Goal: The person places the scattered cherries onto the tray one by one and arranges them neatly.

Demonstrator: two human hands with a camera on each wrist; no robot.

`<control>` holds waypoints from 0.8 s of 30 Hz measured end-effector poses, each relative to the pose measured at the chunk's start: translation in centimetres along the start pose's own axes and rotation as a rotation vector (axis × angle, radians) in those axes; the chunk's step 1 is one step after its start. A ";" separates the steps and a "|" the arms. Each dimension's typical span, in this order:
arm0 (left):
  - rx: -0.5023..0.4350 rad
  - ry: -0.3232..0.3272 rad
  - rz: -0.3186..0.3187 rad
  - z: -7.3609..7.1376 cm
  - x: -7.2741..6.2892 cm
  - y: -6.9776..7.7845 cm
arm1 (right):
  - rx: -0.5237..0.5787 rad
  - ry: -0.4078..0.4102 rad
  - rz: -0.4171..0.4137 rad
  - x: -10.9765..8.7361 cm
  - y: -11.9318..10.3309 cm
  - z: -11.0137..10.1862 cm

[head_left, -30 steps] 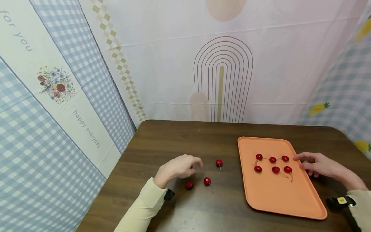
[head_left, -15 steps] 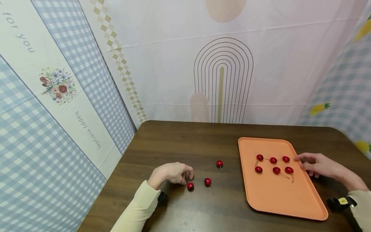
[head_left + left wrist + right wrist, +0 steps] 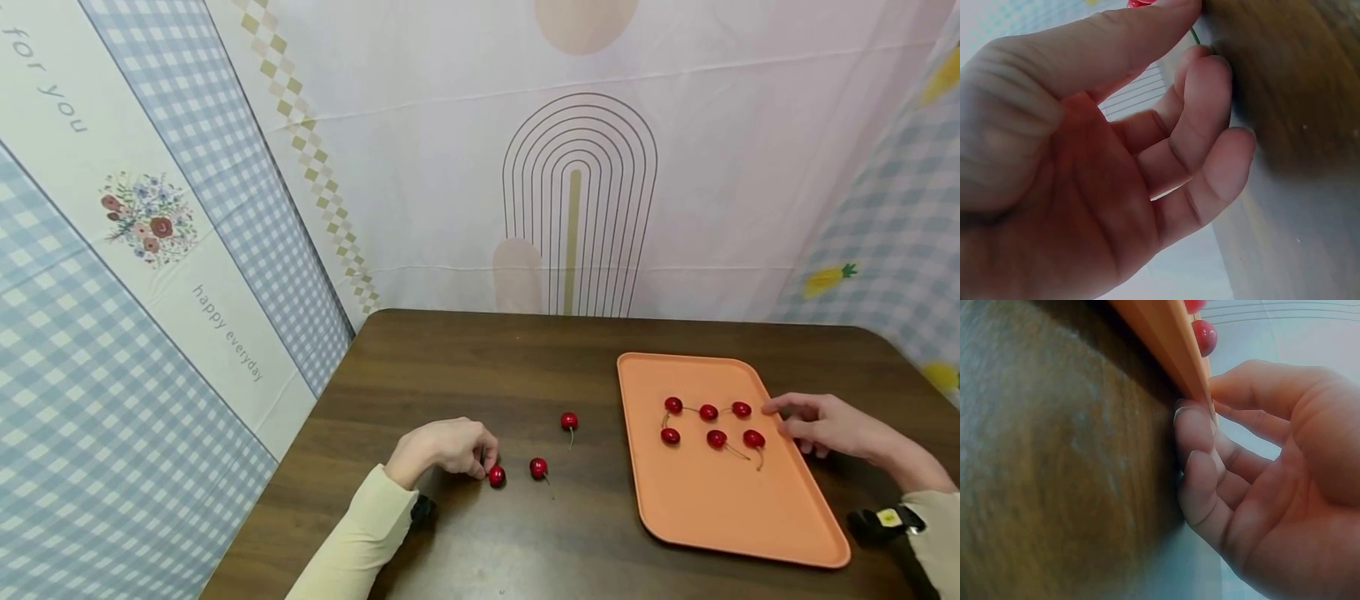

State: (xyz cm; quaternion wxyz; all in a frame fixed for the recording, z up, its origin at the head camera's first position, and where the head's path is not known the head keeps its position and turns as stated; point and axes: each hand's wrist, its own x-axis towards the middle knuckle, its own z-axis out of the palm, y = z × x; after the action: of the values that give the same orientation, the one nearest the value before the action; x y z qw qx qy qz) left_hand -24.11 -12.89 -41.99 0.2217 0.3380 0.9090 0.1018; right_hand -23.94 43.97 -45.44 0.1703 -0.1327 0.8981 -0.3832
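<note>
Lowered since the earlier frame, the left hand [image 3: 444,446] has come to a first cherry [image 3: 497,476] on the worktop [image 3: 442,358], left of its middle; thumb and finger pinch it, apparently by the stem. Just right of it lies a second cherry [image 3: 538,468], then a third cherry [image 3: 569,421], nearer the far edge. Toward the worktop's right edge an orange tray [image 3: 742,517] bears six cherries [image 3: 708,412] in two rows of three, in its far half. The right hand [image 3: 832,429] grips its right rim, thumb above, fingers beneath.
</note>
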 end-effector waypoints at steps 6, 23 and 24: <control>-0.013 0.025 0.018 -0.4 0.1 0.3 | 0.005 -0.005 0.001 0.1 0.0 -0.1; 0.071 0.141 0.223 -3.5 4.2 7.1 | 0.000 -0.007 -0.019 0.0 0.2 -0.1; 0.080 0.147 0.226 -3.6 4.6 7.7 | 0.002 -0.008 -0.020 0.0 0.2 -0.1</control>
State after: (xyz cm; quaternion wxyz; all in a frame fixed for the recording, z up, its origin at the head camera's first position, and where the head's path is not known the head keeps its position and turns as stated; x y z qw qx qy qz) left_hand -24.53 -4.25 -37.76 0.1280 0.4383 0.8823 0.1142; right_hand -23.97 44.15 -45.55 0.1700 -0.1428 0.8957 -0.3852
